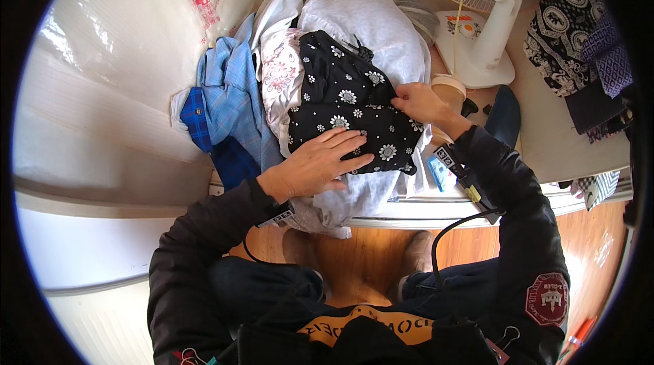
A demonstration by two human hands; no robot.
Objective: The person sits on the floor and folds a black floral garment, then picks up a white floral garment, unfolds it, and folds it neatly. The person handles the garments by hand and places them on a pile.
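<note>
Resting palm down on a black floral cloth (383, 127), the left hand (313, 164) had its fingers spread, the tips pointing to the right across the white blossoms. At the cloth's right edge, the right hand (424, 104) had its fingers curled inward, thumb and forefinger pinching the black fabric. The cloth lay nearly flat on top of a heap of clothes, between the two hands and partly beneath the left one.

Under and behind it bulged a pale grey cloth (368, 11), which also showed below the black hem. Just beside it on the left was a whitish cloth with a pink print (279, 69), and farther left a light blue plaid garment (235, 96) hung over a dark blue plaid piece (235, 164). Near the right wrist stood a beige container (447, 96), with a dark blue object (504, 116) to its right. Beyond them stood a white fan (496, 38). Patterned fabrics (562, 24) hung at the far right, well apart from the heap. Below the white front rail (422, 210), the person's feet (300, 249) rested on a wooden floor (361, 263).
</note>
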